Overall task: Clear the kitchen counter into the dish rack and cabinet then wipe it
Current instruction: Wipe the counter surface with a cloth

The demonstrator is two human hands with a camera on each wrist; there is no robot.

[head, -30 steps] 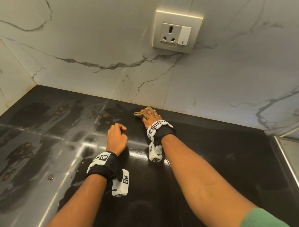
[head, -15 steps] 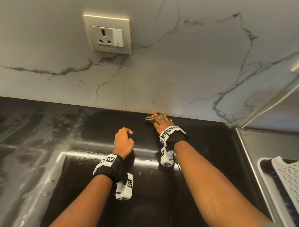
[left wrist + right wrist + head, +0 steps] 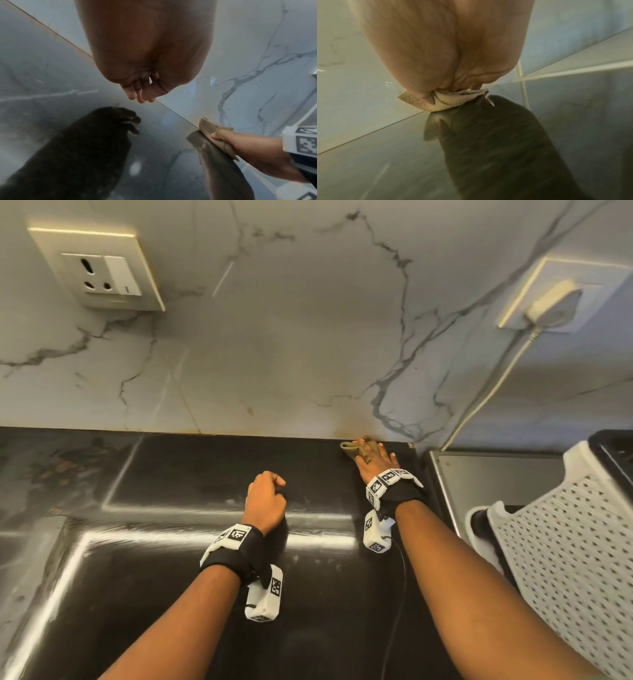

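We see a small crumpled beige cloth [image 3: 354, 447] at the back of the glossy black stone surface [image 3: 191, 474], touching the veined white marble wall [image 3: 274, 371]. Most of the cloth is hidden under the right hand [image 3: 375, 462]; only a folded corner shows. Our right hand lies on it, fingers [image 3: 429, 100] pressing it down with the thumb against its fold. Our left hand [image 3: 265, 501] rests on the surface in a fist, holding nothing. A white perforated plastic rack [image 3: 565, 542] is cut off at the right edge.

Beige cloth [image 3: 352, 447] crumpled, pressed on black counter [image 3: 191, 474] at marble wall junction; counter glossy, streaked.
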